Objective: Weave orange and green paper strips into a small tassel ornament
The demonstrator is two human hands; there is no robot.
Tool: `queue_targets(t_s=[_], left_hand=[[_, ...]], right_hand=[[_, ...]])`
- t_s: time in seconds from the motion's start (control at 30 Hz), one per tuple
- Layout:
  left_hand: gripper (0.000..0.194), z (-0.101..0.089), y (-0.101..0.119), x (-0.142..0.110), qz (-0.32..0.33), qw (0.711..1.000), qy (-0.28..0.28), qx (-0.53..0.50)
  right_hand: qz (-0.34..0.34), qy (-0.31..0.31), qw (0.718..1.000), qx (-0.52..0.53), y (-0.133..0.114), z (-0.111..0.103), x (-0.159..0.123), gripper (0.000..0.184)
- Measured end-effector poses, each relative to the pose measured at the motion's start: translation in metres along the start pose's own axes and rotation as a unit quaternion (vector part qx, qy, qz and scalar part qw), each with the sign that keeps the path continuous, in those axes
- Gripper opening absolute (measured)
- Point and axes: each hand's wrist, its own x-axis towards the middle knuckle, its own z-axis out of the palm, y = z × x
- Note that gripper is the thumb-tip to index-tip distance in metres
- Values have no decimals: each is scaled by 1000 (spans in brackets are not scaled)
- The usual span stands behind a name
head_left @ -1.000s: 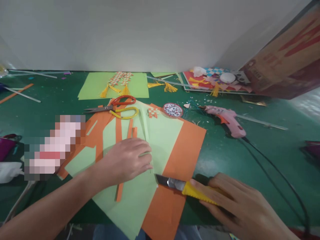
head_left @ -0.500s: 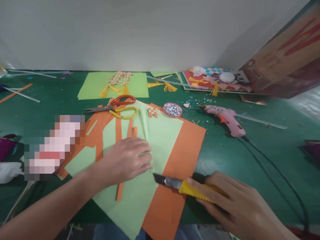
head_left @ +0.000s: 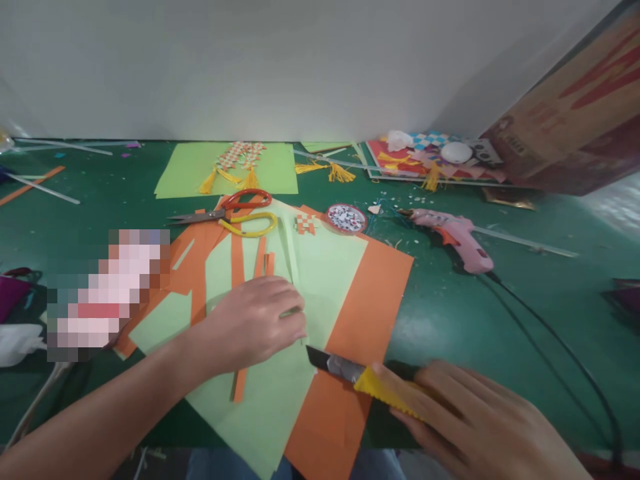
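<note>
My left hand [head_left: 253, 323] lies palm down on a light green paper sheet [head_left: 320, 280], fingers together and pressing it flat. My right hand [head_left: 475, 423] grips a yellow utility knife [head_left: 370, 383] at the lower right. Its blade tip rests at the seam between the green sheet and the orange sheet [head_left: 373, 307] beneath it, just right of my left fingertips. Loose orange paper strips [head_left: 237, 263] lie on the green sheet beyond my left hand.
Red and yellow scissors [head_left: 235, 212] lie behind the sheets. A pink glue gun [head_left: 457, 239] with a black cord sits to the right. A round tin of beads [head_left: 346, 219], a woven tasselled piece on green paper [head_left: 235, 163] and a cardboard box [head_left: 575, 127] stand farther back.
My right hand has slid the knife a little to the left and toward me along the paper edge. My left hand has stayed in place on the green sheet.
</note>
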Motion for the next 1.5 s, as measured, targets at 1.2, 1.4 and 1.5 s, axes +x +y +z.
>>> queue_targets(t_s=[1.2, 1.4, 1.5], left_hand=[[24, 3, 1, 0, 12, 999, 12, -37], [25, 3, 1, 0, 9, 999, 10, -36], [26, 4, 1, -1, 7, 999, 5, -35]], right_hand=[[36, 0, 999, -37, -25, 4, -3, 34], [32, -23, 999, -24, -25, 3, -3, 35], [30, -23, 999, -24, -26, 3, -3, 35]])
